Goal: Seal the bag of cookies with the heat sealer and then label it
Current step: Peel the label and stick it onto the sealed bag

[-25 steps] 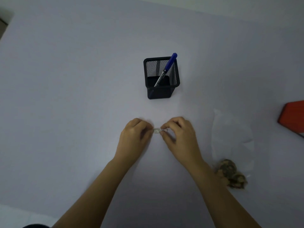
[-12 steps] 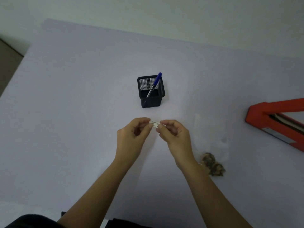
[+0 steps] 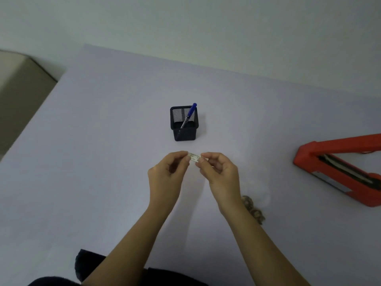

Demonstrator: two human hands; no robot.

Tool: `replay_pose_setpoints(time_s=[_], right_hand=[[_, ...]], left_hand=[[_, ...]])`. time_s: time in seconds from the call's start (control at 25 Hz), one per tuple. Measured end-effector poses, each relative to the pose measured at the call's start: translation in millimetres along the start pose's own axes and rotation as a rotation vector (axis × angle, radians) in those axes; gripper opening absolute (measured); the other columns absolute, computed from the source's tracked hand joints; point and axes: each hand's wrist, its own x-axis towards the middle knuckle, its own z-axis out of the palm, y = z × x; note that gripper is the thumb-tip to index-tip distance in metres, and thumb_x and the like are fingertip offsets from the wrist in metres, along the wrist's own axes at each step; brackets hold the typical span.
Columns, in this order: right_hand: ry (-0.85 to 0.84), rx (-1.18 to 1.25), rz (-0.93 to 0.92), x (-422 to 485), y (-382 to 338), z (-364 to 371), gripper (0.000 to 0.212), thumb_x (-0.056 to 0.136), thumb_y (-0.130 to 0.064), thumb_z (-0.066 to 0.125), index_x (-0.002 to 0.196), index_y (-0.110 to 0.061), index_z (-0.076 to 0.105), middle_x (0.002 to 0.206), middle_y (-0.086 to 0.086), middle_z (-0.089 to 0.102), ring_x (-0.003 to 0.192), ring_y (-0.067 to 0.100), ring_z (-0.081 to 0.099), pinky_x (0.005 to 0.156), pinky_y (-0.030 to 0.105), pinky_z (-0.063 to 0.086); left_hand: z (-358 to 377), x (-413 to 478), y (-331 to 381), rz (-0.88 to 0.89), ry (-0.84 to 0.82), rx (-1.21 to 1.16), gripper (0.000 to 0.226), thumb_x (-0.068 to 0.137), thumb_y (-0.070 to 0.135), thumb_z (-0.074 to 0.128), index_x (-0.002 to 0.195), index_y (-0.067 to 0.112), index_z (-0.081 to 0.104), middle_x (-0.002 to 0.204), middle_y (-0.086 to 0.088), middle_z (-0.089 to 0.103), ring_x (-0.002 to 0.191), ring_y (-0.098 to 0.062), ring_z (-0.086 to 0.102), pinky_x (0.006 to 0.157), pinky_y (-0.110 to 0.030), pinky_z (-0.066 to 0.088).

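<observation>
A small white label (image 3: 194, 157) is held up above the table between both hands. My left hand (image 3: 167, 176) pinches its left end and my right hand (image 3: 220, 174) pinches its right end. The clear bag of cookies (image 3: 257, 193) lies flat on the table to the right of my right forearm, with the brown cookies (image 3: 253, 209) bunched at its near end. The red heat sealer (image 3: 338, 168) stands at the right edge with its arm raised.
A black mesh pen holder (image 3: 184, 123) with a blue marker (image 3: 189, 114) in it stands just beyond my hands. The table (image 3: 103, 162) is pale lilac; its left edge drops off toward a beige surface (image 3: 18, 87).
Both hands have lifted the label off the table and hold it higher. The camera has tilted up, bringing the heat sealer and the table's far edge into view.
</observation>
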Motion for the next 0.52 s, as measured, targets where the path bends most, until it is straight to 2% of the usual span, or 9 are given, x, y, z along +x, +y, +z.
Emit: replay_pose_setpoints(time_s=[0.12, 0.2, 0.36, 0.52], right_hand=[[-0.021, -0.012, -0.006, -4.4, -8.8, -10.3, 0.014, 0.083, -0.011, 0.068, 0.082, -0.025, 0.066, 0.079, -0.005, 0.073, 0.081, 0.014, 0.071, 0.075, 0.024, 0.056], [-0.049, -0.036, -0.029, -5.9, -14.4, -16.0, 0.013, 0.083, -0.013, 0.069, 0.081, -0.026, 0.066, 0.080, -0.004, 0.072, 0.081, 0.014, 0.071, 0.076, 0.026, 0.056], [-0.095, -0.128, -0.122, -9.3, -26.9, -22.1, 0.014, 0.084, -0.014, 0.067, 0.082, -0.027, 0.066, 0.079, -0.007, 0.071, 0.078, 0.007, 0.070, 0.075, 0.021, 0.056], [-0.132, -0.214, -0.197, -12.0, -43.4, -22.5, 0.013, 0.085, -0.013, 0.067, 0.084, -0.026, 0.065, 0.082, -0.011, 0.069, 0.076, -0.001, 0.067, 0.069, 0.012, 0.051]], left_hand=[[5.4, -10.5, 10.1, 0.201, 0.069, 0.152, 0.012, 0.085, 0.013, 0.066, 0.095, 0.014, 0.071, 0.085, 0.010, 0.069, 0.079, 0.001, 0.063, 0.071, -0.004, 0.046], [7.9, -14.1, 16.7, 0.233, 0.083, 0.159, 0.009, 0.085, 0.013, 0.066, 0.093, 0.014, 0.071, 0.083, 0.012, 0.069, 0.079, -0.001, 0.063, 0.070, -0.005, 0.046], [4.5, -12.9, 31.9, -0.099, -0.006, -0.020, 0.007, 0.087, 0.023, 0.062, 0.085, 0.021, 0.068, 0.076, 0.009, 0.069, 0.071, -0.006, 0.065, 0.067, -0.016, 0.052], [-8.0, -0.7, 45.8, -0.377, -0.222, -0.250, 0.016, 0.093, 0.021, 0.055, 0.087, 0.015, 0.068, 0.072, 0.003, 0.060, 0.065, -0.008, 0.053, 0.064, -0.022, 0.042]])
